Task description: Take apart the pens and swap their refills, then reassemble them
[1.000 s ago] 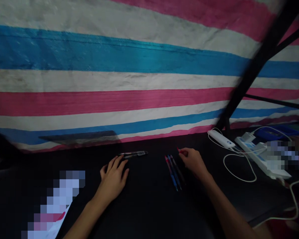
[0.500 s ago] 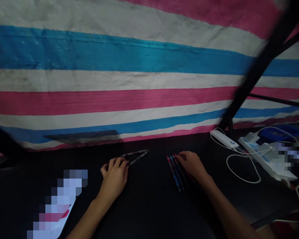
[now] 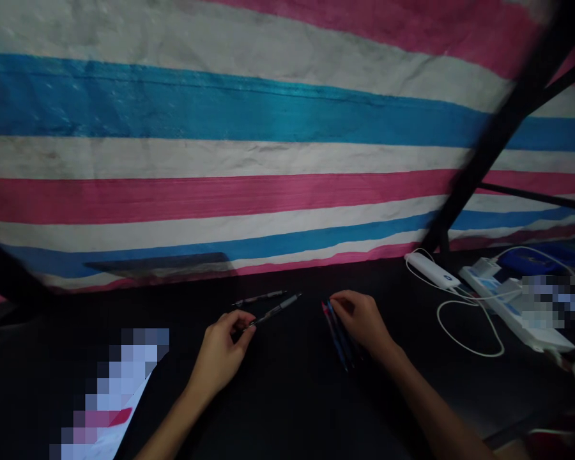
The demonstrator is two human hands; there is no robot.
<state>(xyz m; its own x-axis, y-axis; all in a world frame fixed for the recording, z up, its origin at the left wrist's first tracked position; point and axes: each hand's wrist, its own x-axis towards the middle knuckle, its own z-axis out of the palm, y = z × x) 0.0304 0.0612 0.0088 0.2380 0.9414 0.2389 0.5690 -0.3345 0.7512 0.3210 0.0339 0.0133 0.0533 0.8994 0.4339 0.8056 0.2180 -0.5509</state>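
My left hand is closed in a pinch on the near end of a dark pen with a grey grip, which slants away to the right. Just behind it, a second dark pen lies on the black table. Several pens lie side by side farther right, among them a blue pen and one with a pink top. Over their far ends, my right hand has its thumb and fingers pinched together at a pen's top. Its palm and shadow hide part of the group.
At left lies a bright, pixelated flat sheet or screen. A white power strip, a small white device and looping white cables are at right, near a blue object. Striped sheeting and a black frame bar stand behind.
My left hand has taken hold of the nearer pen and shifted it slightly right, apart from the other dark pen. My right hand has moved a little left over the grouped pens' tops.
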